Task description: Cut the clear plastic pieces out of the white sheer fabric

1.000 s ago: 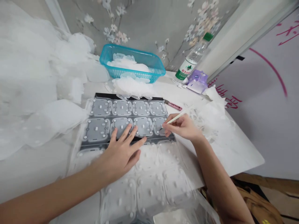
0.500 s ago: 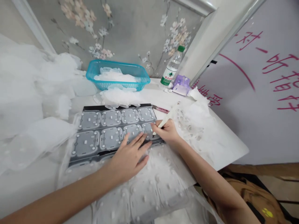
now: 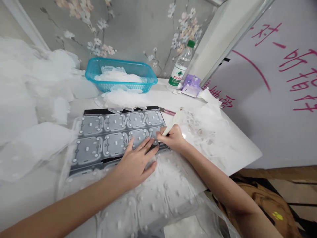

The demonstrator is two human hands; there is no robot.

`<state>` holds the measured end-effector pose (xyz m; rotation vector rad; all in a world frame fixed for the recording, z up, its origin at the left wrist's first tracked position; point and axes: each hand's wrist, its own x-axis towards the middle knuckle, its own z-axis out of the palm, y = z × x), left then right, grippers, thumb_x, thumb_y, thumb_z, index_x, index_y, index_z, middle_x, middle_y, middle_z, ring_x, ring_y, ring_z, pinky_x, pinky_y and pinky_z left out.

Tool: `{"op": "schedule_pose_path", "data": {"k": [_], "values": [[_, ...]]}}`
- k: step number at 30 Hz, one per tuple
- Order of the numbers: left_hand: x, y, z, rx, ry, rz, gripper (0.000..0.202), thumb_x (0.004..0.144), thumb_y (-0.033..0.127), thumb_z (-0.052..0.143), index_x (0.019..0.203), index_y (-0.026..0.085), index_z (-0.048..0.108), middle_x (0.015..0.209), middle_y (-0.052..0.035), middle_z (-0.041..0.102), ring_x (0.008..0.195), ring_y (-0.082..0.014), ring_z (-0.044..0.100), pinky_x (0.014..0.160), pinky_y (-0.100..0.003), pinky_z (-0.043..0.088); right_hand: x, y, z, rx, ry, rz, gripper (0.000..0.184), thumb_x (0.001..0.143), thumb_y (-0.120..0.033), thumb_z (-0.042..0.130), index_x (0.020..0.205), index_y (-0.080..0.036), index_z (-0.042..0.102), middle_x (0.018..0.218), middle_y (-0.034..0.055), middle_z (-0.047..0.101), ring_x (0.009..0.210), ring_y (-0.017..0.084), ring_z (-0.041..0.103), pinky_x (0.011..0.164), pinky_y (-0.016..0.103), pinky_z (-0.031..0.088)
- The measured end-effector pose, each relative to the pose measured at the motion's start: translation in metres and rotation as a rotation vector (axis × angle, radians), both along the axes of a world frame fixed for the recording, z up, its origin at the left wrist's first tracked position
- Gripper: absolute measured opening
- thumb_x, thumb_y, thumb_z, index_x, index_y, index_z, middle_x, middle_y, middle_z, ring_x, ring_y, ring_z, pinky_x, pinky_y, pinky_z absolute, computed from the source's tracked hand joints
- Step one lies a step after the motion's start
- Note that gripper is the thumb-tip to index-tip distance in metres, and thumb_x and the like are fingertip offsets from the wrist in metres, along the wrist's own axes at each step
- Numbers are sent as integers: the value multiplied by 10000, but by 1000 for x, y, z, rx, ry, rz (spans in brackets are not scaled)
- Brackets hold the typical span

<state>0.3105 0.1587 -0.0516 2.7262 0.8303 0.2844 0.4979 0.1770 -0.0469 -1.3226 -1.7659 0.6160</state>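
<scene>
A sheet of translucent moulded pads [image 3: 115, 132] lies in rows on a black backing [image 3: 121, 110] on the white table, with more of the same film spreading towards me. My left hand [image 3: 136, 163] rests flat on the sheet, fingers spread, gripping nothing. My right hand [image 3: 172, 138] stands at the sheet's right end, pinching a white stylus-like tool [image 3: 173, 121] with its tip down among the pads. The tool's tip is hidden by my fingers. A pink pen [image 3: 167, 111] lies just beyond that hand.
A turquoise basket [image 3: 121, 75] of white film stands at the back, beside a heap of film [image 3: 29, 99] at left. A water bottle [image 3: 179, 66] and purple packet [image 3: 191, 86] stand by a whiteboard [image 3: 277, 99]. Crumpled film [image 3: 205, 132] lies right.
My view has swung, so the table sits further left. My right hand has drawn nearer my left, and the white tool now points more steeply upward. My left hand stays on the sheet.
</scene>
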Motion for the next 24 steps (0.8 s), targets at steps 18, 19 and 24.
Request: {"op": "schedule_pose_path", "data": {"k": [18,19,24], "values": [[0,0,1,-72,15,18,451,944,399,314,1331,212,452,1452,-127,388,1357,-288,329,1025,-717,123,29,0,24,-495,42,259,287,730,-330,643,557,-146,506,461,-19,531,409,84,527,383,161,381],[0,0,1,-63,12,17,452,943,393,319,1336,208,448,1448,-130,393,1354,-289,334,1028,-716,118,27,0,23,-489,61,231,310,736,-328,634,530,-150,487,455,-16,533,406,89,539,377,160,390],[1,-1,1,-24,25,1,454,937,364,347,1353,205,435,1448,-138,392,1350,-285,341,1053,-688,88,21,-1,20,-420,47,175,328,730,-224,586,458,-161,414,399,-37,474,400,91,557,355,139,388]]}}
